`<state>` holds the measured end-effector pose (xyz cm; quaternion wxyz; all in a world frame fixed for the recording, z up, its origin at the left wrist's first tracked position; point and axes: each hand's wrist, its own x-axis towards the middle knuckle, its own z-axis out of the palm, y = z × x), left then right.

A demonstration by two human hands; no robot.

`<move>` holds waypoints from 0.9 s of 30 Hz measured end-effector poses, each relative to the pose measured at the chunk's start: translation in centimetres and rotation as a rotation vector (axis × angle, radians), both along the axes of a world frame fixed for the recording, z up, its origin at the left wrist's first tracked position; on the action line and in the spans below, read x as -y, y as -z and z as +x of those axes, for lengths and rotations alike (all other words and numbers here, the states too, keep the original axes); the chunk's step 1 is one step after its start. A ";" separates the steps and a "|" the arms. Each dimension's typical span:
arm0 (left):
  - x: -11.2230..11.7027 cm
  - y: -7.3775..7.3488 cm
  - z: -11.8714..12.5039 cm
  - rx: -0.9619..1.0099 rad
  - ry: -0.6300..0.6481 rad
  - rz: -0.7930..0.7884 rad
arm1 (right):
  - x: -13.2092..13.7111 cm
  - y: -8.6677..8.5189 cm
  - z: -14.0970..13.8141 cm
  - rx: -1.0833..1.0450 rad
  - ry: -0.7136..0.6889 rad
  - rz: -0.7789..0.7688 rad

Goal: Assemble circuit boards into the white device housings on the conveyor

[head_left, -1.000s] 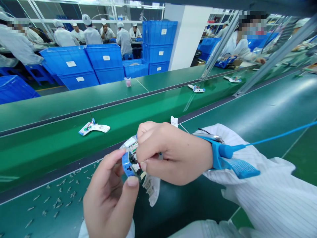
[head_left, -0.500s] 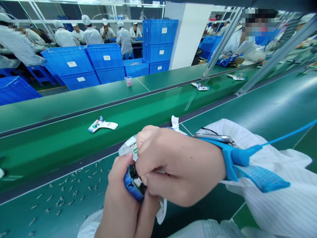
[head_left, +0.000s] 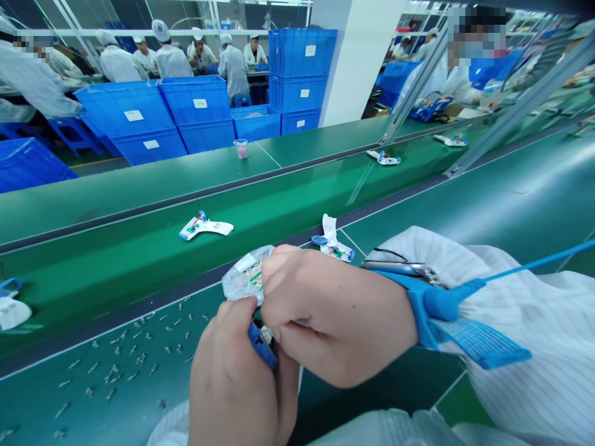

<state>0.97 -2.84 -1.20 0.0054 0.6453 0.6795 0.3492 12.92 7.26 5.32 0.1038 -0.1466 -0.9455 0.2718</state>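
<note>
Where the head view looks down at lower centre, both hands meet over one item, a handheld assembly (head_left: 245, 280) held above the near tabletop (head_left: 65, 421).

- Handheld assembly: clear-white shell with a green board showing at its top. Its blue lower part (head_left: 263, 351) sits between the two hands.
- Left hand (head_left: 237, 381): lower centre, back toward the camera, fingers clenched around the blue lower part, thumb raised against the shell.
- Right hand (head_left: 337, 316): right of centre, wrist bent inward, fingers curled in a tight pinch on the middle of the assembly. What the fingertips press is hidden.
- Blue wrist strap (head_left: 434, 303): on the right wrist, over a white striped sleeve (head_left: 534, 347), with a blue cord (head_left: 539, 261) running off to the right edge.
- Handling note (judgement): this is fine fingertip work. The left hand should brace the piece still, and the right should press squarely without straining the board.
- Small loose metal parts (head_left: 125, 362): scattered on the tabletop, lower left.
- Conveyor belt (head_left: 93, 272): green, crossing mid-frame. It carries a white unit (head_left: 206, 228) left of centre and another (head_left: 383, 158) at upper right.
- A further white unit (head_left: 333, 243): just beyond the right hand.
- Blue crates (head_left: 195, 114) and co-workers in white coats: upper left.
</note>
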 end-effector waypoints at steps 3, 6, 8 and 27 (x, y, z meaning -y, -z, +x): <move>0.0 0.1 0.1 -0.090 -0.038 -0.021 | -0.2 0.5 0.1 -0.040 0.005 -0.033; 0.0 0.0 0.2 -0.151 -0.047 -0.038 | -0.4 0.8 0.3 -0.074 -0.009 -0.061; -0.1 0.0 0.3 -0.175 -0.057 -0.039 | -0.6 1.0 0.3 -0.076 -0.020 -0.068; -2.2 0.3 -0.6 -0.025 -0.003 -0.282 | -9.4 5.3 0.0 0.203 0.560 -0.243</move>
